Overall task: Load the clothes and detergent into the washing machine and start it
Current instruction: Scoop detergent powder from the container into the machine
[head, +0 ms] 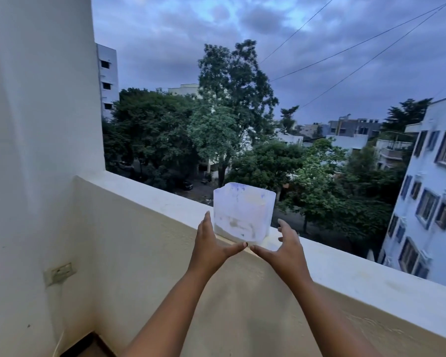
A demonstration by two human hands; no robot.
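Observation:
A translucent white plastic container (243,212) with its top cut away stands upright on the balcony ledge (350,271). Pale powder shows in its bottom. My left hand (211,242) is spread beside the container's left wall, fingers straight up along it and thumb stretched under the front edge. My right hand (283,247) is spread to the container's right, a small gap away, thumb pointing inward. Neither hand grips anything. No clothes or washing machine are in view.
The white parapet runs diagonally from left to lower right, with an open drop beyond it to trees and buildings. A white wall (36,150) stands at the left, carrying a switch plate (59,273) with a cable running down to the floor.

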